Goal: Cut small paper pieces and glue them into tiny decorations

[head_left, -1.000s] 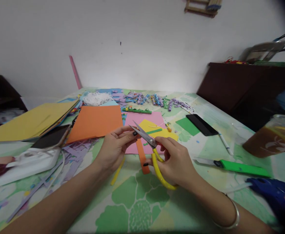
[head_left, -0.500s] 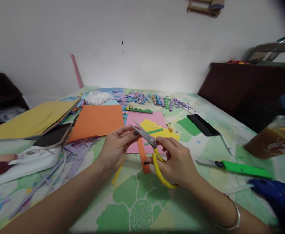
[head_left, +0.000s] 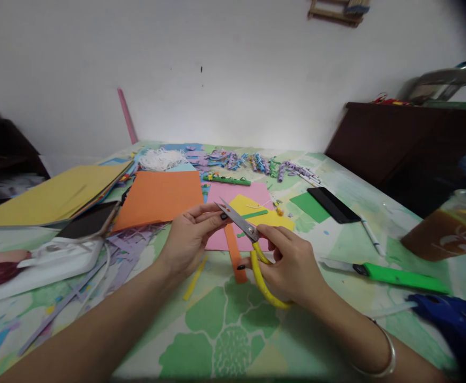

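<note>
Floral tablecloth (head_left: 221, 330) bears a white-logo cup (head_left: 444, 233); right hand (head_left: 294, 260) grips scissors (head_left: 260, 276), left hand (head_left: 188, 236) pinches something indistinct.

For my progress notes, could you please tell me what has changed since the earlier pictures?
The scissors seem slightly more closed; the whole view shifted a little. Nothing was visibly grasped or released: the right hand still holds the scissors, and the left hand stays close by.
</note>
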Motion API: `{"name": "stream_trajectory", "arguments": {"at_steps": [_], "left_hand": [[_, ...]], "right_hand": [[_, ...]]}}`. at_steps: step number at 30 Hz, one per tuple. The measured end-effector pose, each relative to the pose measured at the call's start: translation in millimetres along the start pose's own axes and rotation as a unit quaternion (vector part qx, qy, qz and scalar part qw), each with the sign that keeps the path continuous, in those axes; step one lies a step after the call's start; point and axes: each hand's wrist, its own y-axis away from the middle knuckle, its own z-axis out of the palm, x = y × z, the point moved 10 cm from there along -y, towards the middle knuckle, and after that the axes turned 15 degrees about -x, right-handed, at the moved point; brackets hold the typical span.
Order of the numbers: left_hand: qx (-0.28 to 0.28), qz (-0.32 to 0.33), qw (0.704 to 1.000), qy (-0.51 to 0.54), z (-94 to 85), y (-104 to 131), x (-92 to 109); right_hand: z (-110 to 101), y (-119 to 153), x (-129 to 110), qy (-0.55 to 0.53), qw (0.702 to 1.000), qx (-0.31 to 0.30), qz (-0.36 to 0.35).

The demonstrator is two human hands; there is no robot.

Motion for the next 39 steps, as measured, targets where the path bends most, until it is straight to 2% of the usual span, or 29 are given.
{"name": "stream_trajectory", "arguments": {"at_steps": [8, 14, 20, 30, 39], "left_hand": [[-0.025, 0.006, 0.996, -0.082, 0.9, -3.5, 11.5], [-0.017, 0.015, 0.992, -0.125, -3.8, -5.3, 17.9], [-0.033, 0.024, 0.982, -0.185, -5.2, -8.5, 23.7], [-0.044, 0.003, 0.964, -0.262, -3.1, -8.5, 32.3], [-0.049, -0.013, 0.962, -0.268, -3.2, -9.6, 32.7]], "right_hand": [[-1.5, 0.1, 2.6, 0.002, 1.000, -0.002, 0.000], [-2.2, 0.0, 3.3, 0.007, 1.000, 0.001, -0.001], [-3.9, -0.2, 2.2, 0.018, 1.000, 0.004, -0.013], [-0.6, 0.1, 2.9, 0.046, 0.999, -0.011, -0.017], [2.5, 0.5, 4.3, 0.052, 0.998, -0.024, -0.015]]}}
